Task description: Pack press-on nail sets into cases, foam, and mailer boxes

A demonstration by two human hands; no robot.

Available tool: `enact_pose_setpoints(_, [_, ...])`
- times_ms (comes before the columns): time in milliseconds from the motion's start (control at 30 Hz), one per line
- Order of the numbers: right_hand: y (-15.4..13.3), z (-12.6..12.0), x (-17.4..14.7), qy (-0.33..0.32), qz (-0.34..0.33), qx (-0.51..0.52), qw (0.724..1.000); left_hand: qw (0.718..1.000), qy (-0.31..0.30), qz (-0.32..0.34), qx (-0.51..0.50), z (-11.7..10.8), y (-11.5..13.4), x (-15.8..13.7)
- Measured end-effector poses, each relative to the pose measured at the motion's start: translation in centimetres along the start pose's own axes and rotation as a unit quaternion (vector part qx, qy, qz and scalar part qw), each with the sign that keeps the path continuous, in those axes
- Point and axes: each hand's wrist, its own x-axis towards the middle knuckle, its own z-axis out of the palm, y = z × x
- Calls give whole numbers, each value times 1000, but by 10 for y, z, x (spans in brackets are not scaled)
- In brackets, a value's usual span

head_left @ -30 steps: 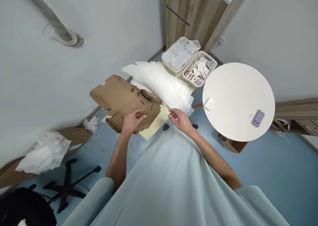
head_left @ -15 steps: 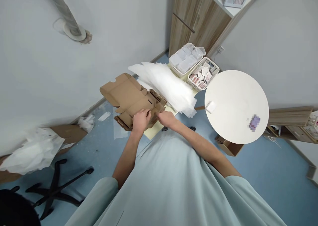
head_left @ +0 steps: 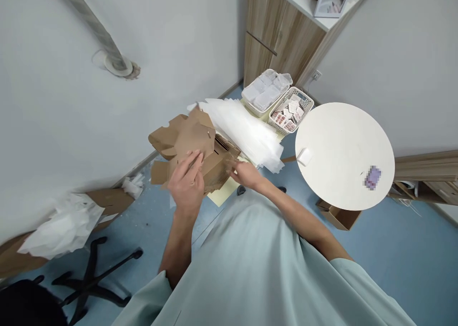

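Observation:
A flat-cut cardboard box blank (head_left: 195,137) is lifted and tilted at the left of a stack of similar folded blanks (head_left: 217,171). My left hand (head_left: 186,183) is closed on the near edge of the lifted blank, its fingers lying over the board. At the right side of the stack is my right hand (head_left: 246,174), with bent fingers and a gap between thumb and forefinger. Its fingertips are slightly blurred beside the board edges. Directly behind the cardboard lies a pile of thin white sheets (head_left: 243,130).
Two white baskets stand behind: one with clear packets (head_left: 266,89), one with small printed cards (head_left: 291,110). A round white table (head_left: 343,149) is at right, with an open carton (head_left: 338,215) beneath. A black chair base (head_left: 86,283) and a crumpled white bag (head_left: 67,226) are at left.
My left hand has moved left and toward me, raising and tilting the top blank off the stack. My right hand's fingers have parted at the stack's edge. The view has shifted slightly.

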Motion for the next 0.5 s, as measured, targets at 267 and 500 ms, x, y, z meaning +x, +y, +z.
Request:
enact_pose_setpoints(267, [24, -138, -115, 397, 13, 183, 899, 959, -34, 279, -43, 48, 81, 26])
enact_pose_setpoints(500, [111, -155, -213, 531, 180, 144, 815, 883, -141, 431, -124, 156, 162, 24])
